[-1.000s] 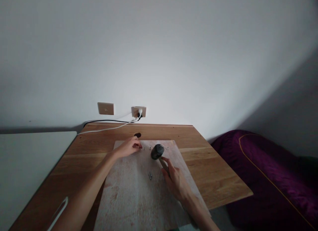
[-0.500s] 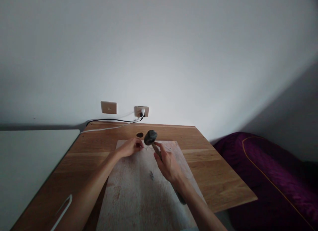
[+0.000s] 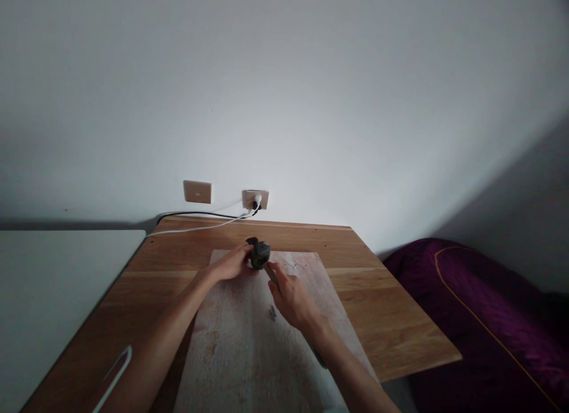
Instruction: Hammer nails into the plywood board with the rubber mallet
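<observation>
The black-headed mallet (image 3: 260,255) is at the far end of a whitewashed board (image 3: 240,348), its head seemingly just above or against the wood; which of the two cannot be told. With that head as the clock's centre, the right hand (image 3: 293,297) is at 4 o'clock, fingers wrapped around the handle. The left hand (image 3: 233,262) is at 9 o'clock, fingers curled right beside the head; whether they pinch anything cannot be told. Small nail-like pieces (image 3: 293,265) show at 3 o'clock near the board's far edge, and a little cluster of metal pieces (image 3: 272,312) lies at 6 o'clock.

The step in hand looks like tapping at that far end, the left hand perhaps steadying a piece. The next move seems to call for a short, square stroke with the left fingertips kept out of its path.

The board's far edge is just past the head, with a dark hole (image 3: 252,241) in the wooden surface (image 3: 382,294) at 11 o'clock. The socket (image 3: 265,198) on the wall limits reach at 12 o'clock. Sideways room lies toward 4 o'clock, up to the surface's slanting edge and the purple cover (image 3: 480,306) beyond; a white panel (image 3: 66,282) bounds 8 o'clock
</observation>
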`<action>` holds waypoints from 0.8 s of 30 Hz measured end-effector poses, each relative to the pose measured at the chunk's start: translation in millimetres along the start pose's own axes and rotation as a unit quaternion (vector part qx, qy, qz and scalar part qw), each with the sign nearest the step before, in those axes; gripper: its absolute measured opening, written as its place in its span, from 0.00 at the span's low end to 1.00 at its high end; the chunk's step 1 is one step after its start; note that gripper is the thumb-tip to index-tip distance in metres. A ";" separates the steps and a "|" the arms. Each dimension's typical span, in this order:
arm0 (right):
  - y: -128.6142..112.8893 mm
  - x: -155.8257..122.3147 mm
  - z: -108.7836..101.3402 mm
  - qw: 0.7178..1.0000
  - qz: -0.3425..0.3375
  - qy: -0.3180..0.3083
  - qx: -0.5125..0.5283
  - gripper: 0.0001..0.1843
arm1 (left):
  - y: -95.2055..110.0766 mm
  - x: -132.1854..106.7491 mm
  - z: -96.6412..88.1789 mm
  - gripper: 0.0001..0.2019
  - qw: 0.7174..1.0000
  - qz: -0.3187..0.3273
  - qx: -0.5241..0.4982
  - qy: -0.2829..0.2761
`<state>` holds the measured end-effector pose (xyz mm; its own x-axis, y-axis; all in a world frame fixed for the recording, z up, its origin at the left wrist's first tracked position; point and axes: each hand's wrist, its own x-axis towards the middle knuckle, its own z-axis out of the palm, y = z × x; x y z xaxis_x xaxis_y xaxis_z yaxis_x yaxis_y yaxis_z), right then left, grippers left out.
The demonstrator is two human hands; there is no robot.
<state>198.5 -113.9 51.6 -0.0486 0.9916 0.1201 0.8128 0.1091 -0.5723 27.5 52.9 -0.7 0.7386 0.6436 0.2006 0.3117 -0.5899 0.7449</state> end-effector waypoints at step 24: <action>-4.4 2.1 -1.2 1.000 0.007 0.000 -0.008 0.23 | -1.8 -0.8 2.4 0.25 1.000 0.018 -0.015 0.007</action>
<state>195.6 -112.4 55.4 -0.0371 0.9929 0.1129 0.8226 0.0945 -0.5607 27.8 52.3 -3.7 0.7402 0.6296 0.2360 0.2675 -0.5978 0.7557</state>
